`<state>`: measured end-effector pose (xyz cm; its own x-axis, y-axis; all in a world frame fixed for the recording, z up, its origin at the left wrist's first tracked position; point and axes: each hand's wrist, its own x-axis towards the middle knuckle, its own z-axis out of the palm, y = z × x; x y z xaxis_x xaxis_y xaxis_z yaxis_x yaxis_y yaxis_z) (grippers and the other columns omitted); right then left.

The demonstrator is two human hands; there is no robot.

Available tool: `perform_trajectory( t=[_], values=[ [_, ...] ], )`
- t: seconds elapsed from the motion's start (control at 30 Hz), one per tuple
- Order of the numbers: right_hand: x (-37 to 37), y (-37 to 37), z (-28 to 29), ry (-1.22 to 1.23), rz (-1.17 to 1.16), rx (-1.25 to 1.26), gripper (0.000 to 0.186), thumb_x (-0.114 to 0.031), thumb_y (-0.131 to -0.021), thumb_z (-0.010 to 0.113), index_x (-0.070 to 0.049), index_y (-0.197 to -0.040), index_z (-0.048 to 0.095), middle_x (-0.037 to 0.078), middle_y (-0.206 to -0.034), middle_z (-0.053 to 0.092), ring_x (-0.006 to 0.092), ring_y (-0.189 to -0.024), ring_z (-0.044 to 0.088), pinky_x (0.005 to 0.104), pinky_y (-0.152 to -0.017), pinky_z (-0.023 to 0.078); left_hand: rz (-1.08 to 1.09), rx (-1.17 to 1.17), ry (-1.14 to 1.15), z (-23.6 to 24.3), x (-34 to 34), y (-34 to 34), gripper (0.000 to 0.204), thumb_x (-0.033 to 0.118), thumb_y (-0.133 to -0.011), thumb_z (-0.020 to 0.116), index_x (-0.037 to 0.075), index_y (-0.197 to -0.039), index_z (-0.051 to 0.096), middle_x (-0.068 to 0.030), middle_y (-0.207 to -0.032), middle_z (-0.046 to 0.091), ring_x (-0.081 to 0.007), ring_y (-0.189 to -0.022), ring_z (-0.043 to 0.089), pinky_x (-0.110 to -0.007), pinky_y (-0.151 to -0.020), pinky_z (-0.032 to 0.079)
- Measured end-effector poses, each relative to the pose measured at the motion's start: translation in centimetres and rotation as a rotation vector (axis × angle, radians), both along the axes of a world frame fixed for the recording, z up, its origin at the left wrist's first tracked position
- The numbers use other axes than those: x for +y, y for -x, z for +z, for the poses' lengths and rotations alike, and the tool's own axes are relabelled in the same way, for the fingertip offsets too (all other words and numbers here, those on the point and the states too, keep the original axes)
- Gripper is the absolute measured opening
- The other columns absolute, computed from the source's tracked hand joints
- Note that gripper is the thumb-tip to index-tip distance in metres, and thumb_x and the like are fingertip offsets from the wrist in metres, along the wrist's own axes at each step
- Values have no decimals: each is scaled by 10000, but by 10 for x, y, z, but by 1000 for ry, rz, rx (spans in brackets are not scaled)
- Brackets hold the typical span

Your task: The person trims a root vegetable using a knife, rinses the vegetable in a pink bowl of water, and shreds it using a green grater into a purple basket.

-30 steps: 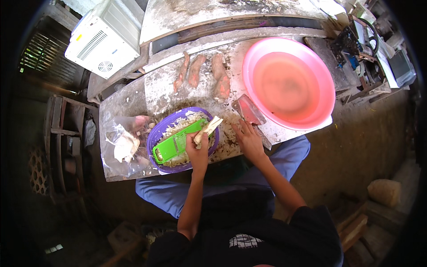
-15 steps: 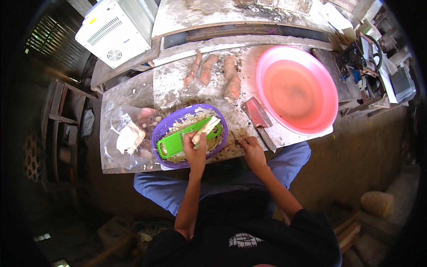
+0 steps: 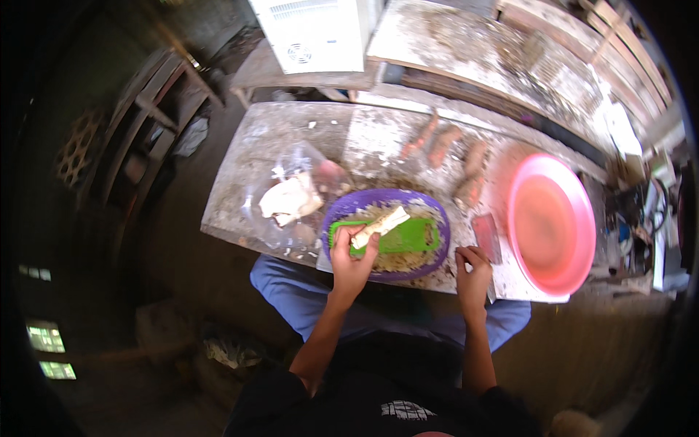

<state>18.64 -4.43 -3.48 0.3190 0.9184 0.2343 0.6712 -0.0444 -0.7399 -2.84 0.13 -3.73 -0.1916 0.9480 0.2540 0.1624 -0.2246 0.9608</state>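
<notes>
My left hand (image 3: 352,264) is closed round a pale peeled root piece (image 3: 382,226), tilted above a green grater (image 3: 411,237). The grater lies across a purple basin (image 3: 445,231) that holds pale shreds. To the basin's right, my right hand (image 3: 473,277) is over the table's front edge with its fingers curled together. Whatever is between those fingertips, if anything, is too small to make out. A cleaver (image 3: 486,238) lies just beyond this hand, its handle mostly hidden by it.
Several reddish-brown roots (image 3: 443,146) lie behind the basin. A pink tub (image 3: 593,226) of cloudy liquid stands at the right. On the left sits a clear plastic bag (image 3: 256,211) with a white lump (image 3: 291,199). A white boxy appliance (image 3: 320,44) stands beyond the table (image 3: 237,160).
My view has swung left, so the table and everything on it appear farther right. The root piece stays in my left hand above the grater, and my right hand remains between basin and cleaver.
</notes>
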Motion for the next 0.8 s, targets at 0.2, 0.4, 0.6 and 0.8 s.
perform_trajectory(
  t=[0.2,0.4,0.6,0.8],
  values=[
    [46,34,38,-106,246,349,109,38,-740,625,22,-846,645,127,-839,615,196,-750,605,261,-669,485,310,4,-54,2,-14,27,207,85,-757,666,6,-892,529,-114,-868,568,-222,-815,503,-315,-742,394],
    [92,113,57,-131,610,421,109,12,-737,641,13,-846,646,121,-855,623,200,-759,606,274,-690,473,563,223,-104,21,-5,63,209,99,-753,666,24,-904,543,-96,-894,574,-217,-854,442,-319,-776,350],
    [125,160,29,-270,793,6,143,-3,-753,593,-12,-882,653,146,-940,618,286,-867,583,354,-782,458,629,355,-76,21,5,72,195,128,-757,660,34,-885,547,-100,-950,588,-223,-880,432,-331,-830,305],
    [123,139,34,-275,791,-380,220,-45,-696,607,-97,-901,669,42,-934,611,197,-888,522,331,-767,367,519,146,-108,17,13,66,195,125,-807,623,14,-925,514,-186,-1004,595,-223,-1014,524,-375,-952,299]
  ],
)
